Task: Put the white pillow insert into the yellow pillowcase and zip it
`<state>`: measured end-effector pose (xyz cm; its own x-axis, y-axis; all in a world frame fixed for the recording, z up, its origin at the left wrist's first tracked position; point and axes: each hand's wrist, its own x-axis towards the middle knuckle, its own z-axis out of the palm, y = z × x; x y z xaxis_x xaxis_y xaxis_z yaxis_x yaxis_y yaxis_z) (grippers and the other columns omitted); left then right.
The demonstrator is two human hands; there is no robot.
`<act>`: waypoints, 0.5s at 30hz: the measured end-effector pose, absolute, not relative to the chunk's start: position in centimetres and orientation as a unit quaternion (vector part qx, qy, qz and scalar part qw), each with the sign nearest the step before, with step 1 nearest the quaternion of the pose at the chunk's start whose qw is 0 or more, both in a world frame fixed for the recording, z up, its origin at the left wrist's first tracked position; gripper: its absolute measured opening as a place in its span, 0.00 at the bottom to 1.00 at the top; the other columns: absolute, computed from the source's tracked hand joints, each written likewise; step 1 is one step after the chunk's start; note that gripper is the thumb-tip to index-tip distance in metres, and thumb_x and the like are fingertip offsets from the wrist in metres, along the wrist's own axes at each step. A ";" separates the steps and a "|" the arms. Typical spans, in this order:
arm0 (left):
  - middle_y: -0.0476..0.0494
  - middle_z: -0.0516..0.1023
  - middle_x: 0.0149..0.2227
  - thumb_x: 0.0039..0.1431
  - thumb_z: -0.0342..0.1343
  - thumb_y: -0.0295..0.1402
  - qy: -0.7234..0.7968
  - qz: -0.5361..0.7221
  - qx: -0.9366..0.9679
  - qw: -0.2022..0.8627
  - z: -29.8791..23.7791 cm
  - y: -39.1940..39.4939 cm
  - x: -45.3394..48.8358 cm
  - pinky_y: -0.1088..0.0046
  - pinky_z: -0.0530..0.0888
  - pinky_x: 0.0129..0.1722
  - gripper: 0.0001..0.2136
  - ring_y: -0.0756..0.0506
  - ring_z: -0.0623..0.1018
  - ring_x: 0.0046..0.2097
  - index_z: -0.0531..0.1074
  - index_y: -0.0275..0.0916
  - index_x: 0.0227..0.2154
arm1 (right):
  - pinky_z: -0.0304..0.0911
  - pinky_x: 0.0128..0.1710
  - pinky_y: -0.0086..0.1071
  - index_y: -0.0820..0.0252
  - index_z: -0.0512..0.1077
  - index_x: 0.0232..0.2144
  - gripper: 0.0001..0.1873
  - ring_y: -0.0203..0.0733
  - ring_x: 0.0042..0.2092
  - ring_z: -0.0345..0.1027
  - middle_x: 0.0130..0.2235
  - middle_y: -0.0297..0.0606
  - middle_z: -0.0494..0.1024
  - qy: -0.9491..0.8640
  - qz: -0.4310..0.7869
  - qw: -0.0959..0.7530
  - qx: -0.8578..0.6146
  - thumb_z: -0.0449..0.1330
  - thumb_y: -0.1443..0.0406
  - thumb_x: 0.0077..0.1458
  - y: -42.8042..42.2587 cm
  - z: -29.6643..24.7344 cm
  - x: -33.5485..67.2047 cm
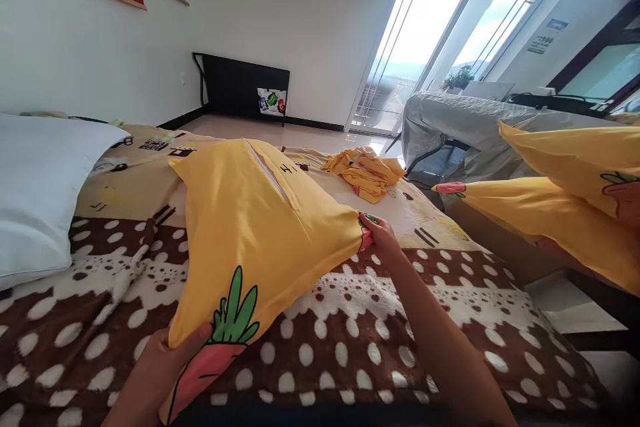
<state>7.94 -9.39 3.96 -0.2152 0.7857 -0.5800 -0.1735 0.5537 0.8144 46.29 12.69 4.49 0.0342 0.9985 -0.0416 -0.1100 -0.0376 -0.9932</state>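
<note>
A yellow pillow (250, 227) in a carrot-print case lies across the bed, its white insert showing through an open slit at the top. My left hand (167, 357) grips the pillow's near corner beside the carrot picture. At the far right corner my right hand (377, 237) pinches the case. Both hands are closed on the fabric. The bed is covered by a brown blanket (350, 347) with white dots.
A white pillow (40, 187) lies at the left. A crumpled yellow case (365, 172) sits further up the bed. Two more yellow pillows (565, 207) rest at the right. A grey covered sofa (465, 127) and glass doors stand behind.
</note>
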 end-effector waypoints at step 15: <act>0.35 0.81 0.36 0.38 0.67 0.47 0.596 0.425 0.216 0.646 3.2 -8.7 7.1 0.64 0.77 0.37 0.23 0.36 0.79 0.36 0.76 0.35 0.33 | 0.67 0.28 0.28 0.59 0.74 0.29 0.08 0.40 0.30 0.72 0.27 0.37 0.78 -0.638 0.368 0.286 -0.613 0.62 0.61 0.46 10.5 5.7 46.9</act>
